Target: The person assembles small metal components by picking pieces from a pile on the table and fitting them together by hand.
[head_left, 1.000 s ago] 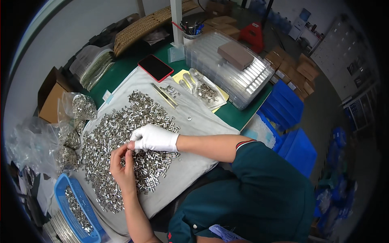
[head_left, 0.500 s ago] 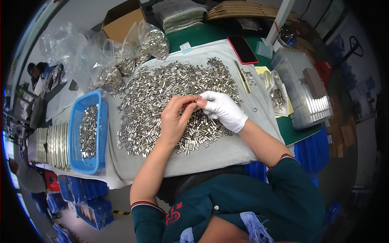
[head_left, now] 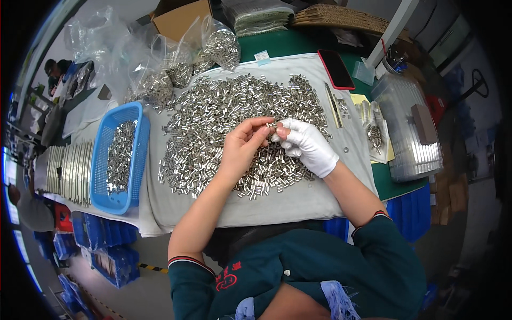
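A wide heap of small shiny metal cylinders (head_left: 213,122) is spread over a grey cloth (head_left: 256,209). Above its middle, my bare left hand (head_left: 245,144) and my right hand (head_left: 308,144) in a white glove meet at the fingertips. Both pinch a small metal cylinder (head_left: 271,126), mostly hidden by the fingers. The right glove's thumb and index fingertip look uncovered. To the left, a blue plastic basket (head_left: 140,154) contains more of the cylinders.
Clear bags of cylinders (head_left: 221,49) stand behind the heap. On the right lie tweezers (head_left: 335,106), a red-edged phone (head_left: 336,69) and a clear plastic box (head_left: 408,128). Rows of metal strips (head_left: 69,173) sit left of the basket. A person (head_left: 56,72) is at the far left.
The whole view has shifted, so the table sits slightly more to the right and higher. My hands stay together at the fingertips, with the fingers slightly rearranged.
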